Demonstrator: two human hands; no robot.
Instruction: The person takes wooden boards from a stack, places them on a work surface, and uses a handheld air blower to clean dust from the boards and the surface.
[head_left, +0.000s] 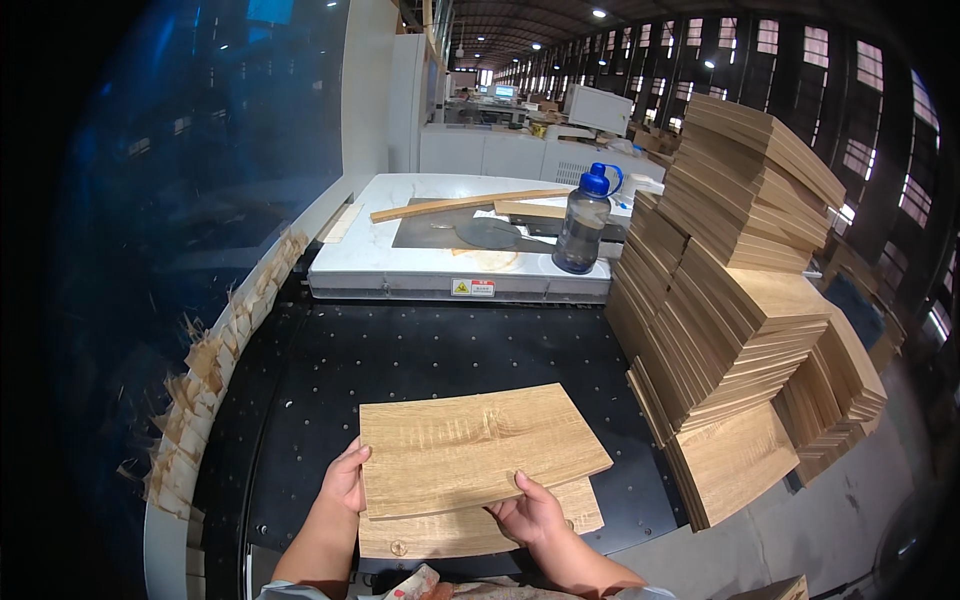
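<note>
A rectangular wood-grain board (480, 450) is held between my two hands, tilted above the black table with its studded top (420, 345). My left hand (347, 474) grips its left edge, thumb on the near side of the face. On the lower right edge, my right hand (531, 510) has its thumb over the top and its fingers curled beneath. Under the held board lies a second wood-grain board (450, 534), partly covered, with round marks near its front edge. Whether the two boards touch is hidden.
Tall stacks of cut boards (735, 330) rise at the right. Beyond the table, a white machine cover (345, 255) carries a blue-capped water bottle (581, 225) and a wooden strip (465, 205). A machine guard (225, 337) edged with torn tape runs along the left.
</note>
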